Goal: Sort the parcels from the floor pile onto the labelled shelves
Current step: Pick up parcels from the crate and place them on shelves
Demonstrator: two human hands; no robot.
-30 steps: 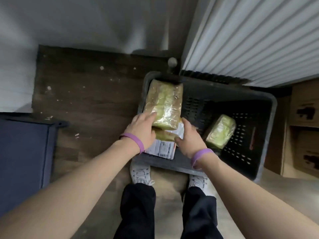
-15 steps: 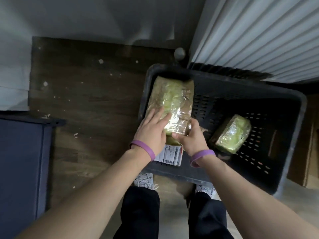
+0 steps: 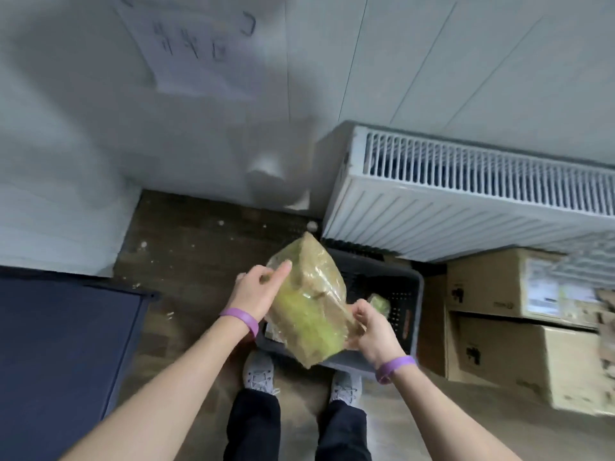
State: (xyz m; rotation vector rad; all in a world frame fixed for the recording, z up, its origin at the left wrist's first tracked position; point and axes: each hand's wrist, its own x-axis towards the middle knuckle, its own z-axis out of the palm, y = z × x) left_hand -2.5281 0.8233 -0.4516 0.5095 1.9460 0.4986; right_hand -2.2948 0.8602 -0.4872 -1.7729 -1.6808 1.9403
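A parcel [image 3: 307,301] wrapped in clear plastic, greenish-yellow and brown, is lifted above the dark plastic crate [image 3: 414,314] on the floor. My left hand [image 3: 258,292] holds its left side, index finger stretched along the wrap. My right hand [image 3: 367,324] pinches the plastic at its lower right edge. A second small green parcel [image 3: 379,302] lies inside the crate, mostly hidden behind the held one. Another flat parcel [image 3: 274,331] shows at the crate's left edge under the held parcel.
A white radiator [image 3: 466,207] hangs on the wall above the crate. Cardboard boxes [image 3: 519,327] are stacked on the right. A dark blue cabinet [image 3: 63,357] stands on the left. A paper sheet [image 3: 196,48] is stuck on the wall. My shoes [image 3: 259,374] stand before the crate.
The parcel has been lifted out of the crate and tilted upright between both hands. The view has risen, showing the wall and radiator top.
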